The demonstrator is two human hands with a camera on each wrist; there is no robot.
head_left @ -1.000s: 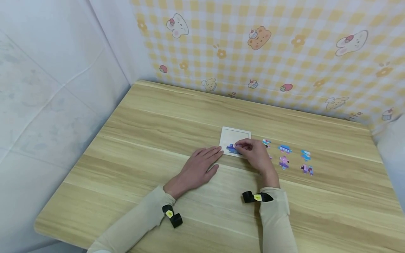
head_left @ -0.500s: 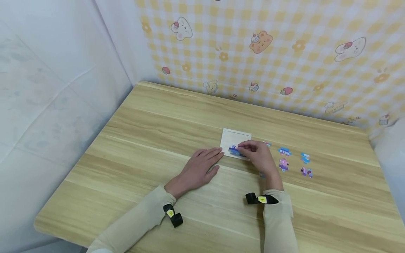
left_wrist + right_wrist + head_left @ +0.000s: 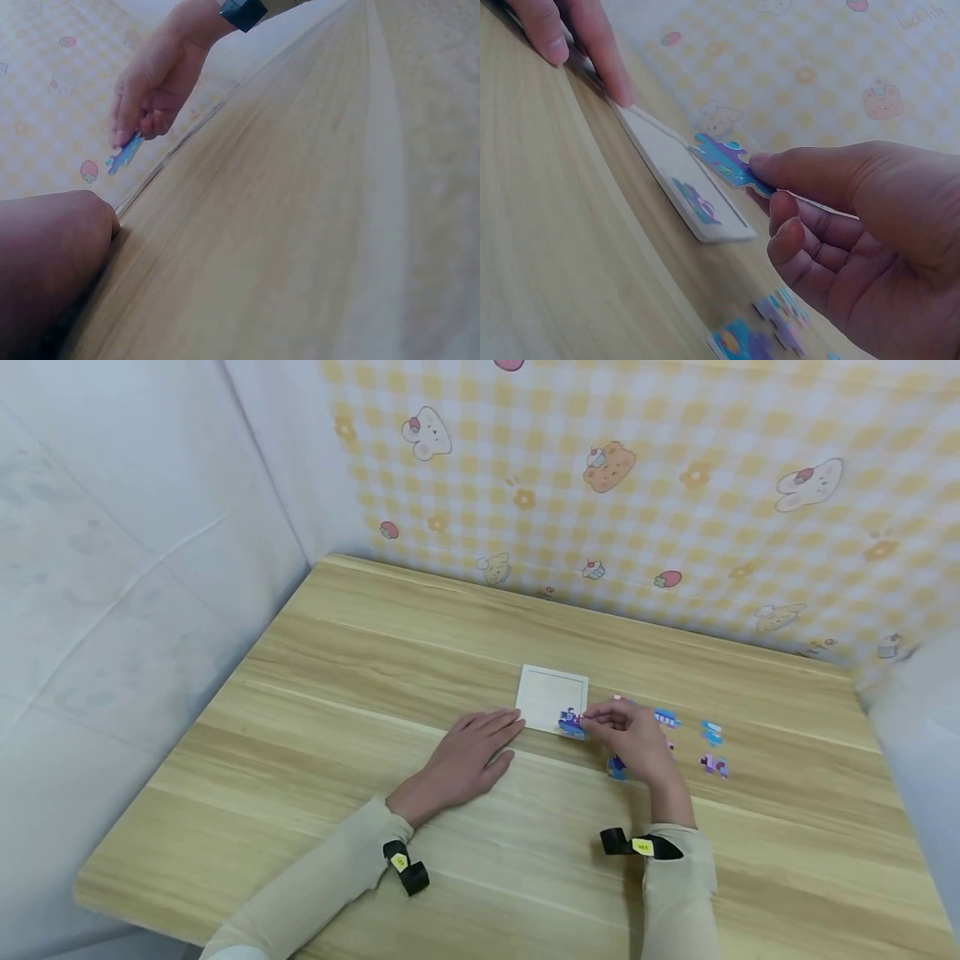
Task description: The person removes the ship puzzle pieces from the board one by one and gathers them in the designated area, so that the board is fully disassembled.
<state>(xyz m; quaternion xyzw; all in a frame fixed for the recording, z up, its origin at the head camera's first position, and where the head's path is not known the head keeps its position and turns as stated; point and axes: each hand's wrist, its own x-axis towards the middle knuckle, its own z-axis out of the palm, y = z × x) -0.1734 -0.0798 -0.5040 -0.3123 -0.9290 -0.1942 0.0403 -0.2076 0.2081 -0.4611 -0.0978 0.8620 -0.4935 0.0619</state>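
Note:
My right hand (image 3: 633,739) pinches a blue and purple jigsaw piece (image 3: 727,161) between thumb and fingertips. The piece is raised and tilted over the lower right corner of a shallow white puzzle tray (image 3: 547,693). Below it, a second purple and blue piece (image 3: 696,201) lies inside that corner of the tray; in the head view the two overlap. My left hand (image 3: 465,760) rests flat on the wood, thumb apart, its fingertips right at the tray's left edge. The left wrist view shows the right hand (image 3: 154,94) holding the piece (image 3: 124,155) up.
Several loose jigsaw pieces lie right of the tray, among them a blue one with windows (image 3: 666,718), a blue and white one (image 3: 712,732) and a pink-purple one (image 3: 714,766). Another (image 3: 617,767) sits by the right hand. A checked yellow cloth (image 3: 675,527) hangs behind the table.
My right hand has moved right with its jigsaw piece, from the middle of the tray's near side to its right corner. The left hand has stayed in place.

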